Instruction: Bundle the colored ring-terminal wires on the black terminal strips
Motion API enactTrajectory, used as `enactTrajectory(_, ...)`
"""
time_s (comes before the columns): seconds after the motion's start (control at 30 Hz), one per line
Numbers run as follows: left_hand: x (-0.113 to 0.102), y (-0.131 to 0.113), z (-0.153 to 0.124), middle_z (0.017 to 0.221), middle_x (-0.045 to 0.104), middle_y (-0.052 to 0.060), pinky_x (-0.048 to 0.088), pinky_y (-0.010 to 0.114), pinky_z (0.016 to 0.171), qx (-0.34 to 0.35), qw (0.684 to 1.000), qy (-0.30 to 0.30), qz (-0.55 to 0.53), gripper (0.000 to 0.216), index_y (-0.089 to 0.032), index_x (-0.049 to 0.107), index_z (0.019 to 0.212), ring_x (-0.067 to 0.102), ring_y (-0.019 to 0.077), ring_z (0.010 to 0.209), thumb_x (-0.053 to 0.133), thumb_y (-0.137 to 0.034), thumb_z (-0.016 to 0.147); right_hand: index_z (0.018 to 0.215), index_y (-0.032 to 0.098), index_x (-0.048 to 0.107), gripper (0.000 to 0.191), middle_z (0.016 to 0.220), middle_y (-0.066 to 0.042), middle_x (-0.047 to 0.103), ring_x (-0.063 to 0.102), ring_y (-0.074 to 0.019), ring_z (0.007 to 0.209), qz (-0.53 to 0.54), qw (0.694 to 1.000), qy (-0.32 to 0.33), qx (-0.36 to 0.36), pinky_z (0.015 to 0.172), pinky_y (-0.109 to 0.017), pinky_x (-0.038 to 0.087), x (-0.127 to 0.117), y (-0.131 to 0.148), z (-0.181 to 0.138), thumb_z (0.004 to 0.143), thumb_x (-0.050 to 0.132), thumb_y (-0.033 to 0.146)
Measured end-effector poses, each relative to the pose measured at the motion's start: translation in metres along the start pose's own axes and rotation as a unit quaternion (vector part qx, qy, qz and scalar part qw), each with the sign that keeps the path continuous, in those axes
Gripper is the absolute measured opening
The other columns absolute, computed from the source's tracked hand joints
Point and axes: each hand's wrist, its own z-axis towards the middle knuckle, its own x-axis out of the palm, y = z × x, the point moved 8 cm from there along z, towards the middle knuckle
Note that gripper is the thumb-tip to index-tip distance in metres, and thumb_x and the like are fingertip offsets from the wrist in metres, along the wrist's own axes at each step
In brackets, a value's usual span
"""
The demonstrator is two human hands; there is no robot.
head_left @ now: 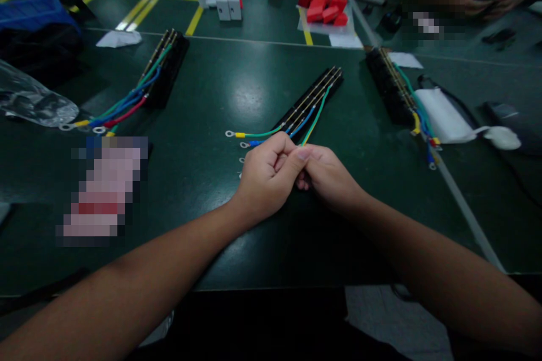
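My left hand and my right hand meet in front of me, both closed. Their fingertips pinch a green-and-yellow wire where it enters between them; its end is hidden in my fingers. That wire comes from a black strip with brass-coloured rails, lying slanted on the table just beyond my hands. A green wire with a yellow sleeve and ring terminal reaches out to the left. Below it lies a blue-sleeved ring terminal, and further ring ends are partly covered by my left hand.
Similar wired strips lie at the left and right. A blurred-out phone-like object is near my left forearm. Red blocks and grey-white parts stand at the back. Another person's hands are at the far right.
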Motion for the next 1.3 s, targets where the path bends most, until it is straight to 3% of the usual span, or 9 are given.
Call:
enactTrajectory(0.17, -0.002, 0.004, -0.002, 0.052, 0.052, -0.008, 0.046, 0.021, 0.048, -0.019, 0.999, -0.006, -0.026, 0.037, -0.021, 0.056, 0.079, 0.055, 0.0086, 0.046, 0.068, -0.052, 0.095, 0.073, 0.017, 0.056, 0.031, 0.052, 0.003, 0.053, 0.045, -0.0064, 0.044, 0.027, 1.000, -0.002, 0.003, 0.044, -0.018, 0.036, 0.000, 0.001, 0.001, 0.084, 0.065, 0.044)
enactTrajectory(0.37, 0.001, 0.008, -0.001, 0.049, 0.049, -0.009, 0.045, 0.020, 0.045, -0.035, 0.998, 0.010, -0.052, 0.037, -0.022, 0.052, 0.073, 0.056, 0.0091, 0.044, 0.069, -0.047, 0.095, 0.071, 0.017, 0.056, 0.028, 0.053, 0.002, 0.054, 0.047, -0.0068, 0.045, 0.016, 1.000, 0.003, -0.001, 0.045, -0.019, 0.037, -0.001, -0.001, 0.001, 0.084, 0.063, 0.041)
enactTrajectory(0.53, 0.001, 0.007, 0.002, 0.047, 0.048, -0.009, 0.040, 0.020, 0.044, -0.043, 0.999, 0.022, 0.005, 0.038, -0.022, 0.047, 0.067, 0.050, 0.0079, 0.043, 0.069, -0.037, 0.094, 0.068, 0.017, 0.056, 0.029, 0.053, 0.001, 0.055, 0.048, -0.0072, 0.047, -0.024, 1.000, -0.004, -0.019, 0.045, -0.019, 0.037, -0.002, -0.001, 0.000, 0.087, 0.063, 0.037)
enactTrajectory(0.87, 0.001, 0.008, 0.000, 0.049, 0.050, -0.009, 0.042, 0.021, 0.046, -0.038, 0.998, 0.025, -0.030, 0.032, -0.023, 0.049, 0.071, 0.055, 0.0088, 0.045, 0.065, -0.035, 0.096, 0.069, 0.017, 0.055, 0.037, 0.053, 0.002, 0.055, 0.047, -0.0066, 0.046, 0.036, 0.999, 0.004, -0.004, 0.045, -0.019, 0.035, -0.002, -0.003, 0.002, 0.085, 0.071, 0.047)
enactTrajectory(1.03, 0.001, 0.009, 0.002, 0.048, 0.051, -0.008, 0.040, 0.022, 0.044, -0.044, 0.999, 0.025, -0.020, 0.035, -0.023, 0.048, 0.069, 0.053, 0.0096, 0.044, 0.067, -0.039, 0.094, 0.070, 0.017, 0.056, 0.038, 0.053, 0.001, 0.056, 0.048, -0.0071, 0.046, 0.011, 1.000, -0.001, -0.008, 0.045, -0.019, 0.036, -0.002, -0.003, 0.000, 0.089, 0.068, 0.047)
enactTrajectory(1.3, 0.001, 0.014, 0.005, 0.049, 0.054, -0.007, 0.040, 0.022, 0.044, -0.060, 0.998, 0.025, -0.008, 0.031, -0.023, 0.049, 0.068, 0.052, 0.0095, 0.044, 0.064, -0.032, 0.094, 0.074, 0.016, 0.060, 0.041, 0.054, 0.002, 0.055, 0.048, -0.0078, 0.047, -0.013, 1.000, -0.005, -0.021, 0.046, -0.021, 0.036, -0.001, 0.000, -0.001, 0.093, 0.066, 0.052)
